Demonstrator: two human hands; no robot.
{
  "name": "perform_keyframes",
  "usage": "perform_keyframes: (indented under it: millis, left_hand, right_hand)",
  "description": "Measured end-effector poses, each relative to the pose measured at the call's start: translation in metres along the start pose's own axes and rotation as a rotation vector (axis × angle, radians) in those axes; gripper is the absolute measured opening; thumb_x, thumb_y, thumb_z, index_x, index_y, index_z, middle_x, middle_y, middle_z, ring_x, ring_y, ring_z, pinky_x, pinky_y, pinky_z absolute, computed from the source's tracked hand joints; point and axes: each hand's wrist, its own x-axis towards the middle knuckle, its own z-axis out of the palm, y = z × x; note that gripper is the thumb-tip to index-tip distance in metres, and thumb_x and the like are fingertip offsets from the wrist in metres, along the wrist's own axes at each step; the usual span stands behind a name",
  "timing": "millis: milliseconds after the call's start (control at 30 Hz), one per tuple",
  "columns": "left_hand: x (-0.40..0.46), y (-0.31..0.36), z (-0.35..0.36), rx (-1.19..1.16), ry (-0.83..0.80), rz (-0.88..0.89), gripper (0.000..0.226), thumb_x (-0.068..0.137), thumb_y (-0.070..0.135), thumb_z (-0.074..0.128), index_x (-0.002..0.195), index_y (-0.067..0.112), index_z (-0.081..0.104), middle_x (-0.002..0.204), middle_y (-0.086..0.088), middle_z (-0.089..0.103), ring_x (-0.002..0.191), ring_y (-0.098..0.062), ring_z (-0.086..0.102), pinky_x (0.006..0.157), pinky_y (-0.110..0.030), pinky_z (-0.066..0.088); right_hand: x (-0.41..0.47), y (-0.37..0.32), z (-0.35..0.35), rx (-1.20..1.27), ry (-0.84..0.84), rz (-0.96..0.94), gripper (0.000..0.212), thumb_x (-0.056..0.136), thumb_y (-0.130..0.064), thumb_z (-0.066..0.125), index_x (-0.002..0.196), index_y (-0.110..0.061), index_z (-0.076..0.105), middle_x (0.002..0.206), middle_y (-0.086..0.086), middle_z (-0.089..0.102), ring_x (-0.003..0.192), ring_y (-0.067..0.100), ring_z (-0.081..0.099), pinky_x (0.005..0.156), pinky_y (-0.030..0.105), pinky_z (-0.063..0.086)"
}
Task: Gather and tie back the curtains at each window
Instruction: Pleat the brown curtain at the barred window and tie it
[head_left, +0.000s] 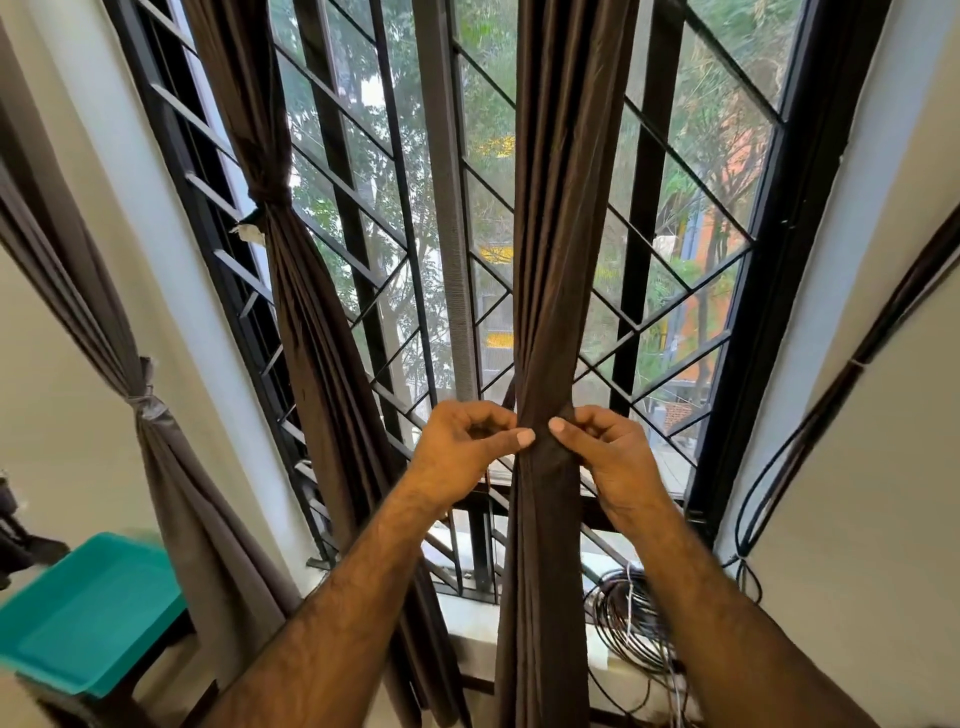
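Nearest the camera, two bare forearms reach forward and up. The left hand (470, 447) and the right hand (602, 449) meet at the gathered dark brown fabric curtain panel (558, 234), which hangs in the middle of the view, just right of the window's central post. Each hand has its fingers curled, with the thumb tip pressed against the front of the bundle; both appear clamped on a band of the same brown cloth (550, 441) wrapped round the panel at hand height. Whether that band is already knotted cannot be told, since the fingers cover its ends.

Below the hands the panel falls straight to the pale window sill (467, 618), beside a coil of black cables (628, 618). At lower left stands a teal plastic tray (88, 613).

Further off, a second dark brown curtain panel (291, 291) at the left of the same window is cinched by a tie at its waist. At far left a grey fabric curtain (156, 467) is likewise bound with a grey band. Beyond lies the black metal window grille (363, 208), with trees outside.

Assessment: two curtains visible here stand finished; the middle one is gathered and its tie is in hand. Securing that tie remains, as do any windows outside this view.
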Motion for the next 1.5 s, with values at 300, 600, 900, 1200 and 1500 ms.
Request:
perform_keyframes:
  millis: [300, 600, 900, 1200, 1500]
  left_hand:
    - [0.000, 0.003, 0.004, 0.064, 0.191, 0.010, 0.011, 0.086, 0.010, 0.088, 0.085, 0.010, 0.077, 0.065, 0.004, 0.071, 0.066, -0.011, 0.071, 0.075, -0.027, 0.062]
    - [0.003, -0.001, 0.028, 0.242, 0.324, 0.102, 0.010, 0.086, 0.016, 0.088, 0.084, 0.018, 0.079, 0.066, 0.006, 0.071, 0.062, -0.009, 0.069, 0.063, -0.030, 0.061]
    - [-0.002, 0.000, 0.016, 0.150, 0.188, 0.084, 0.010, 0.088, 0.010, 0.087, 0.094, 0.005, 0.082, 0.079, -0.005, 0.079, 0.077, -0.021, 0.078, 0.080, -0.037, 0.066]
    - [-0.007, 0.010, 0.027, 0.358, 0.229, 0.121, 0.003, 0.091, 0.025, 0.085, 0.093, 0.022, 0.084, 0.077, 0.014, 0.077, 0.075, -0.003, 0.075, 0.078, -0.034, 0.066]
    - [-0.006, 0.017, 0.022, 0.469, 0.203, 0.144, 0.004, 0.091, 0.026, 0.084, 0.089, 0.026, 0.081, 0.071, 0.017, 0.072, 0.070, 0.000, 0.070, 0.072, -0.019, 0.058]
  right_hand:
    - [-0.014, 0.010, 0.021, -0.400, 0.348, -0.105, 0.010, 0.089, -0.024, 0.085, 0.091, -0.021, 0.076, 0.075, -0.005, 0.075, 0.072, 0.011, 0.073, 0.069, 0.031, 0.064]
    - [-0.046, 0.042, 0.038, -1.156, 0.292, -0.734, 0.035, 0.100, -0.013, 0.058, 0.131, -0.002, 0.070, 0.112, 0.012, 0.064, 0.081, 0.027, 0.060, 0.069, 0.041, 0.054]
    - [-0.047, 0.051, 0.027, -1.095, 0.217, -0.650, 0.042, 0.095, -0.005, 0.070, 0.137, -0.003, 0.067, 0.115, 0.010, 0.059, 0.087, 0.025, 0.060, 0.070, 0.041, 0.058]
    - [-0.059, 0.063, 0.034, -1.255, 0.191, -0.676, 0.043, 0.091, 0.000, 0.074, 0.133, 0.003, 0.066, 0.109, 0.016, 0.061, 0.084, 0.031, 0.061, 0.071, 0.048, 0.058]
    - [-0.071, 0.068, 0.026, -1.249, 0.206, -0.745, 0.034, 0.099, -0.009, 0.062, 0.131, 0.002, 0.069, 0.110, 0.015, 0.063, 0.087, 0.027, 0.063, 0.074, 0.041, 0.059]
